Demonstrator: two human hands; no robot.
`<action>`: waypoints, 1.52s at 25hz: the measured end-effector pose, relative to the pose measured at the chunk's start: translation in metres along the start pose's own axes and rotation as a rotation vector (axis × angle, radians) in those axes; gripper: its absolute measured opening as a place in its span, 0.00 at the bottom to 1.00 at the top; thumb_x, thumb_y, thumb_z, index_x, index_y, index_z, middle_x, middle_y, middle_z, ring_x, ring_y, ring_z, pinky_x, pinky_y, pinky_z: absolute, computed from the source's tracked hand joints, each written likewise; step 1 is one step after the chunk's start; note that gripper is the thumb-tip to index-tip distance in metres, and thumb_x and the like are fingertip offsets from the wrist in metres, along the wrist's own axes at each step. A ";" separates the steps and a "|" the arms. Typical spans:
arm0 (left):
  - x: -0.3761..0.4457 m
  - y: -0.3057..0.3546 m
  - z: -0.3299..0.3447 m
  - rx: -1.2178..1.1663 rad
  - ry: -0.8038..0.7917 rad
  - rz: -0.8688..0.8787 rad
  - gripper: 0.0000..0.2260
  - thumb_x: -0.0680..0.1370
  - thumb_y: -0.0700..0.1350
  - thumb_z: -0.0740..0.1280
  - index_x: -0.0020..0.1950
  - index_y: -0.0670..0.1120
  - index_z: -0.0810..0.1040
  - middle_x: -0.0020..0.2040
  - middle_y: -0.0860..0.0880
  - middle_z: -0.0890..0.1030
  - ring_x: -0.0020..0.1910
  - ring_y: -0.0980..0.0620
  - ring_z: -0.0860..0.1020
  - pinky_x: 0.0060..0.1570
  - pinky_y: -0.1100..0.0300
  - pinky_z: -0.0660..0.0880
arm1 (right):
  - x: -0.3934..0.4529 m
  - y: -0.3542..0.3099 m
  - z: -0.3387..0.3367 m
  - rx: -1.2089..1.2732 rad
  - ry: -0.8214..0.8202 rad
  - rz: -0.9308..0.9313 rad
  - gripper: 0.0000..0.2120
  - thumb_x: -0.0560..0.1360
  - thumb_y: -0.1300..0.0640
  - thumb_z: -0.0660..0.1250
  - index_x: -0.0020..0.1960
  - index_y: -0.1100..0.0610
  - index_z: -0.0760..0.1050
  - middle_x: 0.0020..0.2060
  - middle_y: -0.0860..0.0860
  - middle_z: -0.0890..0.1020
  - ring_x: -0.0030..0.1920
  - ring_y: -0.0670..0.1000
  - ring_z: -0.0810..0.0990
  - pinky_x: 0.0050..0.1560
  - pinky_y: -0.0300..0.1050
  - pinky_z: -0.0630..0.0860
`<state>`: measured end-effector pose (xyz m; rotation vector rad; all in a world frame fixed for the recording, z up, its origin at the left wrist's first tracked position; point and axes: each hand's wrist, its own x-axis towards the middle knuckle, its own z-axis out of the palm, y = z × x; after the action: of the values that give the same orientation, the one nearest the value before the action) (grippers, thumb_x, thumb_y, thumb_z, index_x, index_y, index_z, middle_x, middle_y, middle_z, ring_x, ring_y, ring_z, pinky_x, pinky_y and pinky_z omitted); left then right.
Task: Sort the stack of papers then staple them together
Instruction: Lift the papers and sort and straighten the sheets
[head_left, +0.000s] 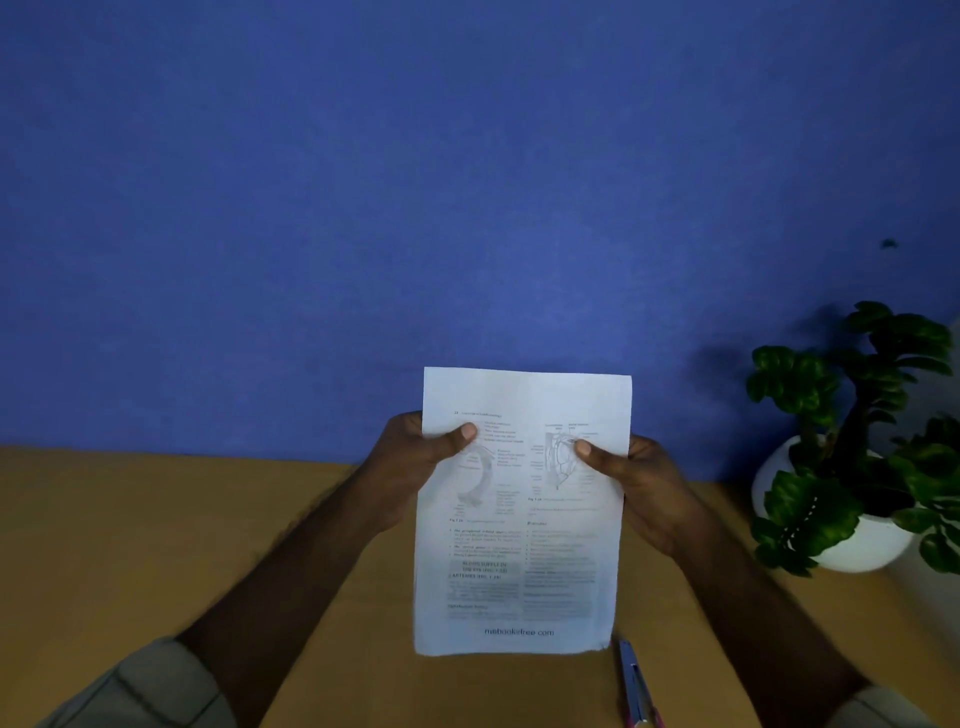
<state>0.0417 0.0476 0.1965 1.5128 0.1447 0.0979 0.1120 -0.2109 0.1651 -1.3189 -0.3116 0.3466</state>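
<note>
Papers (522, 519) upright above desk (182, 545), both hands' fingers (457, 439) clamped on edges; sheet count unclear.

Both forearms are bare from wrist to near the elbow. Each arm wears a grey-green sleeve, the left sleeve (150, 686) and the right sleeve (878, 709), pushed up into soft folds. The hands carry no rings or watch.

In view: my two hands, left (415, 457) and right (639, 483); one stack of papers (519, 519); one stapler (635, 686); one potted plant (852, 441); one table (208, 519).
</note>
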 end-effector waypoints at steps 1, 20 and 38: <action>-0.001 0.000 0.002 0.006 -0.001 0.004 0.15 0.79 0.39 0.70 0.65 0.40 0.80 0.62 0.43 0.84 0.61 0.44 0.83 0.65 0.45 0.78 | -0.001 0.000 0.000 -0.004 0.012 -0.003 0.16 0.71 0.55 0.74 0.57 0.59 0.82 0.56 0.58 0.85 0.54 0.61 0.85 0.47 0.52 0.82; -0.018 -0.004 0.019 0.020 0.057 -0.010 0.12 0.79 0.50 0.70 0.60 0.47 0.82 0.57 0.49 0.87 0.56 0.48 0.85 0.59 0.47 0.81 | -0.018 0.002 -0.002 -0.125 0.042 -0.041 0.23 0.66 0.48 0.79 0.57 0.55 0.82 0.55 0.54 0.86 0.53 0.59 0.85 0.52 0.58 0.82; -0.005 -0.072 0.010 -0.767 0.284 -0.267 0.22 0.85 0.55 0.56 0.68 0.39 0.72 0.66 0.37 0.76 0.65 0.37 0.75 0.73 0.37 0.66 | -0.051 0.081 0.010 0.625 -0.073 0.352 0.28 0.72 0.51 0.73 0.69 0.60 0.73 0.65 0.63 0.77 0.67 0.63 0.75 0.66 0.64 0.71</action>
<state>0.0368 0.0333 0.1253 0.7001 0.4774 0.1353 0.0558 -0.2066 0.0873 -0.7383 -0.0175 0.7247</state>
